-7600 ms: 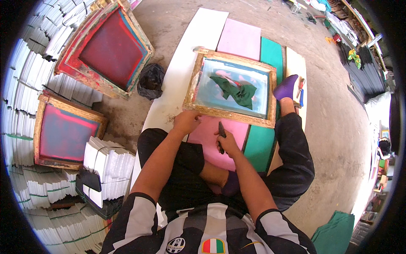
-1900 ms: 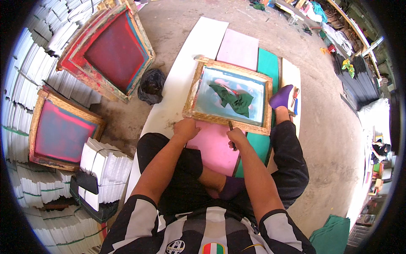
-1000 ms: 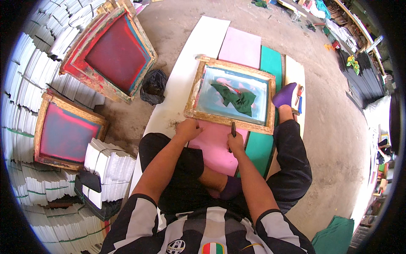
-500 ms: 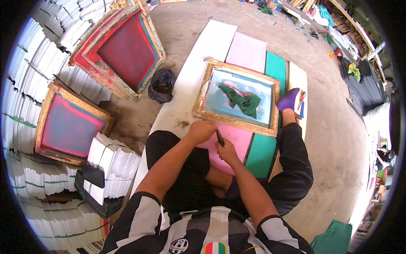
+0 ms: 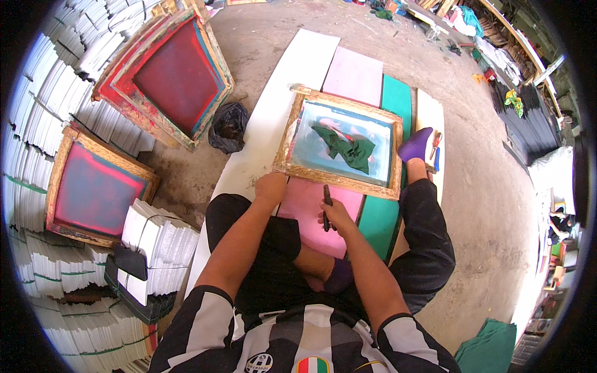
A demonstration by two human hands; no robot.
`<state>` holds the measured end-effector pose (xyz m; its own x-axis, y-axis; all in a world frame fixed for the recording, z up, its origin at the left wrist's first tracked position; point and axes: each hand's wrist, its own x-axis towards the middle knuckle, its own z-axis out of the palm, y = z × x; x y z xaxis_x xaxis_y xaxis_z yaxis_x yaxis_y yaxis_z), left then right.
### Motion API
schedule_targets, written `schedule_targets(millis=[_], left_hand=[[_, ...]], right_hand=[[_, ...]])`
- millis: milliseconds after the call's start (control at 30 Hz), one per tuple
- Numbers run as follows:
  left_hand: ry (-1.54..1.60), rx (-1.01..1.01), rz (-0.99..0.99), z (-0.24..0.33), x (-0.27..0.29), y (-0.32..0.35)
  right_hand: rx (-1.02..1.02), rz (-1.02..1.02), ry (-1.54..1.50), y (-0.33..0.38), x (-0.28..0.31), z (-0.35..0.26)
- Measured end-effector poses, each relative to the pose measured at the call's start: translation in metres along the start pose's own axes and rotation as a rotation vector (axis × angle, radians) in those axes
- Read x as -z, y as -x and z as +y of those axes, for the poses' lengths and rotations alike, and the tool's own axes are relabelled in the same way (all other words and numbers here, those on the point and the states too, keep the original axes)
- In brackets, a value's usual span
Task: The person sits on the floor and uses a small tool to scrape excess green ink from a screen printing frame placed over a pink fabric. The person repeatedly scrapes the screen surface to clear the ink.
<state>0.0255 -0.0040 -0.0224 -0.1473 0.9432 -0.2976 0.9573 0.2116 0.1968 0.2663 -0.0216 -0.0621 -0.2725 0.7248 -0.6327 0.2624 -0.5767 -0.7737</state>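
Right hand (image 5: 337,215) wrapped round a dark tool (image 5: 327,195), just short of the frame (image 5: 339,180) — left hand (image 5: 270,189) at its near-left corner, grip unclear. Edge work, seemingly — next calls for steadying the frame.

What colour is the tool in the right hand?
Black: the tool shows in the head view.
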Motion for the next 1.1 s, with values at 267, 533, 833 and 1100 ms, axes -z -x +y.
schedule_targets(millis=[267, 533, 833, 1100], left_hand=[[0.042, 0.354, -0.037, -0.034, 0.011, -0.012], [0.089, 0.399, -0.08, -0.024, 0.031, -0.005], [0.139, 0.301, -0.128, -0.014, 0.037, -0.004], [0.206, 0.141, -0.135, 0.001, 0.028, -0.003]], right_hand=[[-0.094, 0.069, 0.016, -0.014, 0.023, -0.011], [-0.12, 0.066, 0.019, -0.023, 0.031, -0.015], [-0.184, 0.118, 0.046, -0.017, 0.02, -0.029], [-0.047, 0.408, 0.592, -0.015, 0.008, -0.022]])
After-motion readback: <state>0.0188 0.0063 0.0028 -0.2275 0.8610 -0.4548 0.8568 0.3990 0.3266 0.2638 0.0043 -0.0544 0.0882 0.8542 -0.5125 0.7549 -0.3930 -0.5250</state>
